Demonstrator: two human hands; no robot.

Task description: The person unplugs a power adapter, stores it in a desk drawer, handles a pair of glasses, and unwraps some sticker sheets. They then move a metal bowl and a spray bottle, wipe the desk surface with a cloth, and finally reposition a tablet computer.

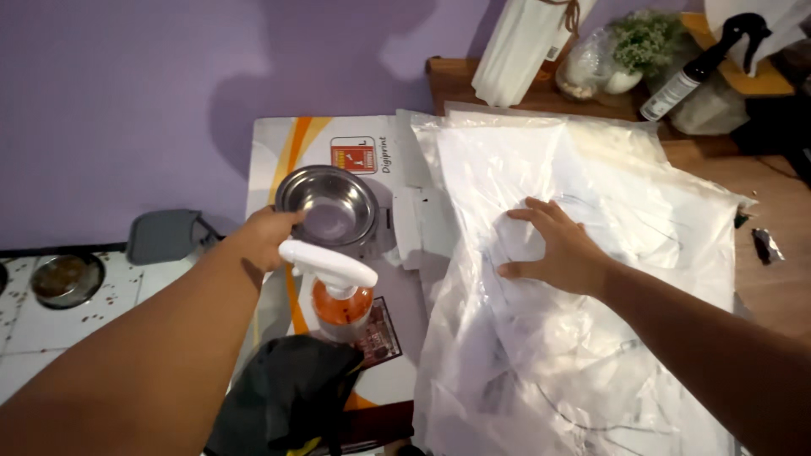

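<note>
My left hand grips the near rim of a shiny steel bowl that sits on a printed cardboard box. Just in front of the bowl stands an orange spray bottle with a white trigger head. My right hand lies flat, fingers spread, on a large crinkled sheet of clear plastic that covers the wooden table. White paper with dark line drawings shows through the plastic.
A black cloth lies at the box's near end. At the back stand a white paper roll, a small potted plant and a dark spray bottle. On the tiled floor at left are a grey pad and a pet food bowl.
</note>
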